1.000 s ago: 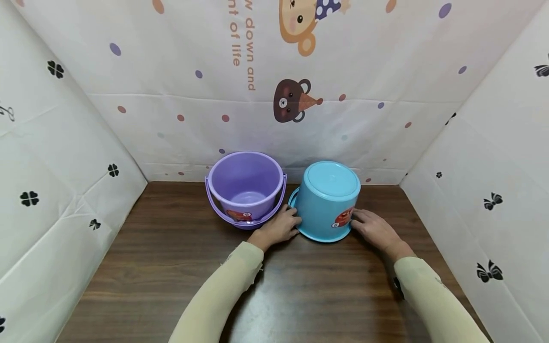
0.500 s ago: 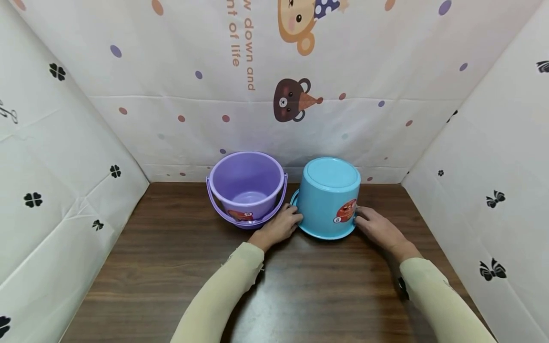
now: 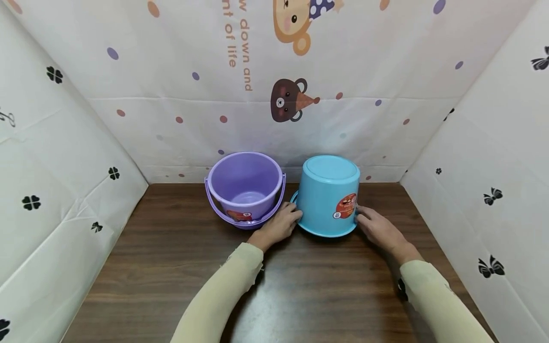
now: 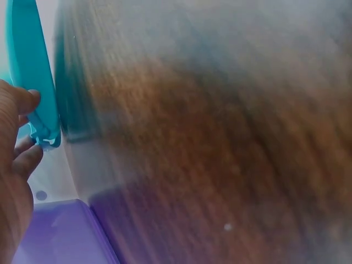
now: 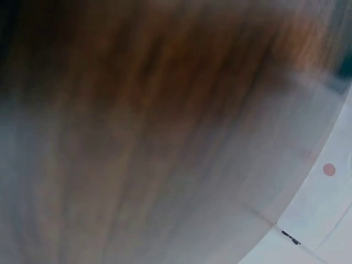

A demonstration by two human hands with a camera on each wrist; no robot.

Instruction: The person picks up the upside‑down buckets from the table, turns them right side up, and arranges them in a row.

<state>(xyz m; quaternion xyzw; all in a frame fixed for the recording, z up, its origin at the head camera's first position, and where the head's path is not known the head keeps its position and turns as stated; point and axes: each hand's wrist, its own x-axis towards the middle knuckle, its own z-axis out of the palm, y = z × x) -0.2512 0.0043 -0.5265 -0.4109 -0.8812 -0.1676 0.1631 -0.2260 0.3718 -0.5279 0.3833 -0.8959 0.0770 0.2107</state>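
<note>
An upside-down blue bucket [image 3: 328, 197], base upward and a red sticker on its front, is between my two hands at the back of the table. On its left my left hand [image 3: 280, 221] grips the rim; in the left wrist view the thumb lies on the blue rim [image 4: 38, 66] near the handle joint. My right hand [image 3: 379, 231] holds the rim from the right, its fingertips partly hidden. A purple bucket [image 3: 246, 190] stands upright just left, its handle [image 3: 223, 214] hanging down in front. The right wrist view shows neither the hand nor its hold.
The dark wood table [image 3: 188, 286] reaches back to a white patterned cloth wall [image 3: 171, 147]. Cloth walls also rise at the left side [image 3: 55, 157] and right side [image 3: 463, 181]. The purple bucket is close beside my left hand.
The blue bucket has turned so that its sticker faces more to the front, and has shifted slightly back. My right hand has moved slightly right; my left hand has barely moved.
</note>
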